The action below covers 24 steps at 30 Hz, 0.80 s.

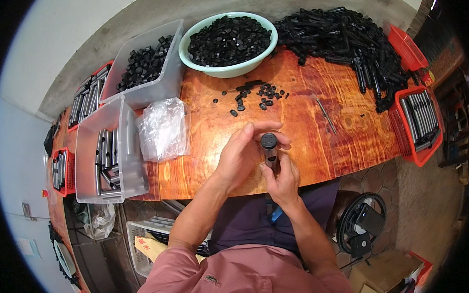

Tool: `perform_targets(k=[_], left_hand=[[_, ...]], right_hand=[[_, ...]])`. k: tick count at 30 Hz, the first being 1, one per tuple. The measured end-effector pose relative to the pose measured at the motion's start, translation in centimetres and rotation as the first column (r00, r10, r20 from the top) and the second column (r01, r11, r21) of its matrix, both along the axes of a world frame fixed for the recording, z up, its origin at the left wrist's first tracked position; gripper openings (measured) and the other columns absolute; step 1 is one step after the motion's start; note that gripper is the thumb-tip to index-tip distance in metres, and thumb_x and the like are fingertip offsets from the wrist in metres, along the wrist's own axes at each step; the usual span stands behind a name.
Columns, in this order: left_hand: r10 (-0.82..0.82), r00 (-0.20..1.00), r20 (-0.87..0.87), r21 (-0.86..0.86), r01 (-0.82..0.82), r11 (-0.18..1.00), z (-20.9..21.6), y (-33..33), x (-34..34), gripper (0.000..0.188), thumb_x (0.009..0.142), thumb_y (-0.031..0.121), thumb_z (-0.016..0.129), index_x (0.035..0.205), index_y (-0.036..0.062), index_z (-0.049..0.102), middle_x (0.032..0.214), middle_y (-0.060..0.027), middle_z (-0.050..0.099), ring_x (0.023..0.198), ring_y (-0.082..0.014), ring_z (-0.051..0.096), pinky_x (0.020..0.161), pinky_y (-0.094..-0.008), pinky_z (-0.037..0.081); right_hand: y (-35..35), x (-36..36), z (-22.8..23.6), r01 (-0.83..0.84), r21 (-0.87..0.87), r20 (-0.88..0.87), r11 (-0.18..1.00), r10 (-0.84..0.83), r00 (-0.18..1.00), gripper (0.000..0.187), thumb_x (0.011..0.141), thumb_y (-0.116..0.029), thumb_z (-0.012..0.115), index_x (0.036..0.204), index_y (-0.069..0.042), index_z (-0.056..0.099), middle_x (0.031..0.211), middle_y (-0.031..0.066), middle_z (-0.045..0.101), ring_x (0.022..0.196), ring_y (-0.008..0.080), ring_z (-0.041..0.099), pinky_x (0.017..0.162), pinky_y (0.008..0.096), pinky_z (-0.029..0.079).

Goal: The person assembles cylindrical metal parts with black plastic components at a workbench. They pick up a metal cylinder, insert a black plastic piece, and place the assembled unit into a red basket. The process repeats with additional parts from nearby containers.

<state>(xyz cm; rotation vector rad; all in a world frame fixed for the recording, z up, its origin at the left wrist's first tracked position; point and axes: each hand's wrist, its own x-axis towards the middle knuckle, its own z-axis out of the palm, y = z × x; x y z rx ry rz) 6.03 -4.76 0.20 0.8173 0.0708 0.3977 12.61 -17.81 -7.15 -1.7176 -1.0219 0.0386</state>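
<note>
In front of my body, my right hand (283, 180) is closed around a dark tube with a black cap (269, 141), which stands nearly upright with its capped end toward me. My left hand (237, 153) is cupped open beside that end, its thumb apart and its fingers reaching behind the tube; whether they touch it I cannot tell. Farther back on the wooden table (208, 140), several small black caps (267, 90) lie scattered. A thin metal rod-like tool (326, 116) rests right of them.
A pale green basin (227, 71) of small black parts stands at the back, left of a heap of black tubes (349, 41). Clear plastic bins (82, 166) and a plastic bag (164, 128) are at left. A red basket (425, 155) of metal tubes sits at the right edge.
</note>
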Motion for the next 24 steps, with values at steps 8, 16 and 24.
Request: perform_targets(k=[8, 16, 24], left_hand=[[-0.065, 0.995, -0.082, -0.087, 0.057, 0.995, 0.0, -0.1, 0.8, 0.034, 0.104, 0.027, 0.049, 0.120, -0.0011, 0.059, 0.093, -0.0129, 0.068, 0.093, -0.0246, 0.065, 0.089, -0.0378, 0.051], [-0.222, 0.974, 0.042, -0.196, 0.226, 0.954, -0.6, 0.9, 1.0, 0.032, 0.100, 0.025, 0.051, 0.124, 0.0037, 0.054, 0.088, -0.0146, 0.064, 0.096, -0.0353, 0.064, 0.091, -0.0464, 0.049], [-0.201, 0.978, 0.061, -0.172, 0.209, 0.963, -1.2, 1.9, 0.7, 0.025, 0.098, 0.026, 0.055, 0.114, 0.0064, 0.056, 0.094, -0.0150, 0.067, 0.102, -0.0352, 0.064, 0.097, -0.0473, 0.048]], right_hand=[[-0.2, 0.0, -0.4, 0.039, 0.073, 0.062, 0.997, -0.044, 0.997, 0.043, 0.089, -0.021, 0.071, 0.120, 0.005, 0.056, 0.093, 0.0232, 0.067, 0.085, 0.0425, 0.067, 0.073, 0.0472, 0.053], [-0.9, 0.1, -0.4, 0.007, 0.159, -0.070, 0.987, 0.004, 0.998, 0.040, 0.090, -0.026, 0.071, 0.116, 0.002, 0.060, 0.084, 0.0192, 0.067, 0.075, 0.0384, 0.069, 0.065, 0.0432, 0.053], [-1.5, 1.5, 0.0, -0.157, 0.087, -0.321, 0.984, 0.177, 0.931, 0.034, 0.090, -0.025, 0.073, 0.111, 0.000, 0.063, 0.078, 0.0165, 0.066, 0.072, 0.0325, 0.068, 0.066, 0.0384, 0.052]])
